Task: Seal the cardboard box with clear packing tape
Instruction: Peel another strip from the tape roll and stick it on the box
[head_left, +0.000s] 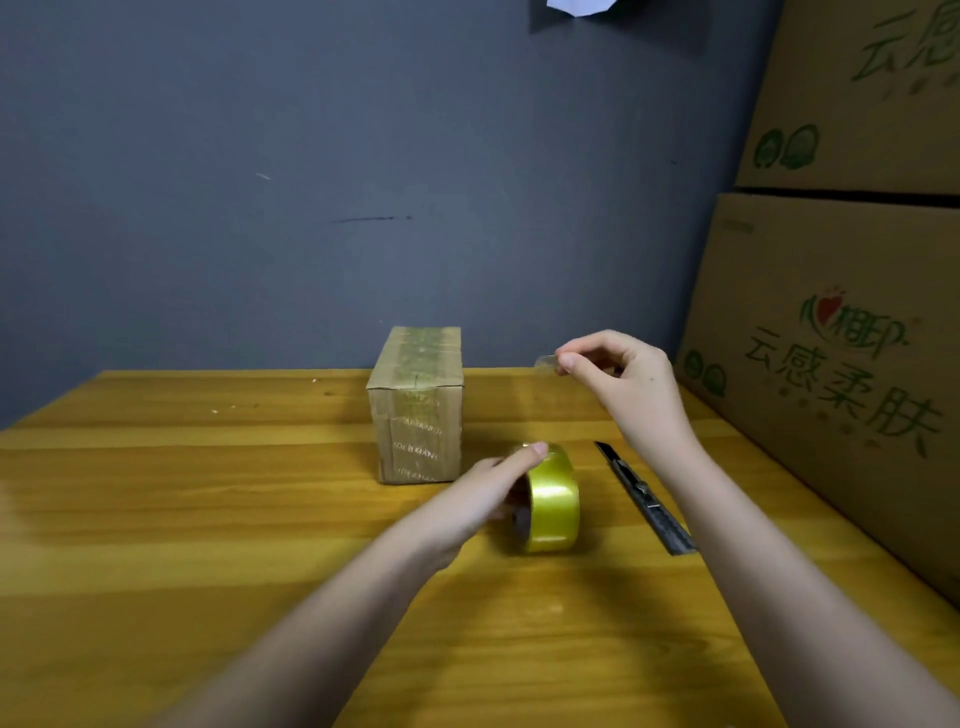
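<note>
L hand (483, 483) grips the roll (551, 500), fingers curled into the core side, one fingertip (537, 449) over the top of the rim; roll stands on edge on the table (208, 519), just in front of the box (418, 410). R hand (618, 374) is raised above the table, thumb and forefinger pinched together on the tape end (544, 362), other fingers loosely curled. A clear strip appears to run from the roll up to the pinch, but it is near invisible here; cannot confirm its full path. Handling, by judgement: roll is light and rigid, best held through the core or across the rim so it can turn; its glossy face is likely slippery. Free tape is thin, limp and sticky on one side; it will fold onto itself or cling to fingers if slack, so keep it taut and hold only the very end. Box looks small, light and stiff, closed, with tape already visible along its top seam and down the near face; it may slide when tape is pressed on, so brace it. Knife (641, 493) lies on the table right of the roll, apart from both hands, under the R forearm. Large cartons (841, 364) are stacked at the right edge of the table.
</note>
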